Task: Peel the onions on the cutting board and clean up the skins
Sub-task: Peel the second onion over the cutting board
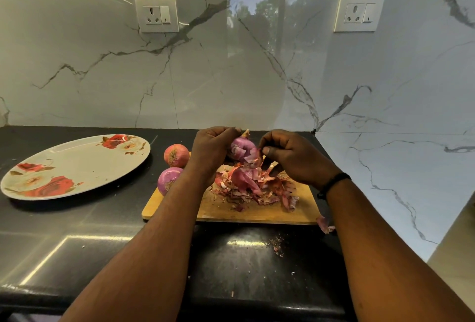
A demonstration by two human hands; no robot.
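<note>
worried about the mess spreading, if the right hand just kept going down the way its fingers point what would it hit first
Probably the pile of skins on the cutting board. The right hand pinches a skin on the onion held by the left hand, fingers pointing down and left; depth is unclear from one view.

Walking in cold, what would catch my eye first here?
Two hands, left hand and right hand, peel a purple onion above a heap of skins on the wooden cutting board. A rose-patterned plate lies on the dark counter, left of the board.
</note>
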